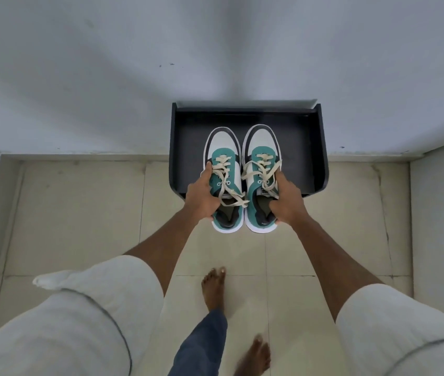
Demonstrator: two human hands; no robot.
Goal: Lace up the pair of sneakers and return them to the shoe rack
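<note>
Head-camera view: left hand [200, 196] and right hand [288, 202] each gripped a laced teal sneaker [223, 158], toes at twelve o'clock over the black shoe rack [321, 158], apparently for shelving.

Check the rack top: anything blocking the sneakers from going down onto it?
Nothing visible. The left hand holds the left sneaker and the right hand holds the right sneaker, toes over the shoe rack. Its dark top shelf shows bare around and beyond the toes; the part under the shoes is hidden.
</note>
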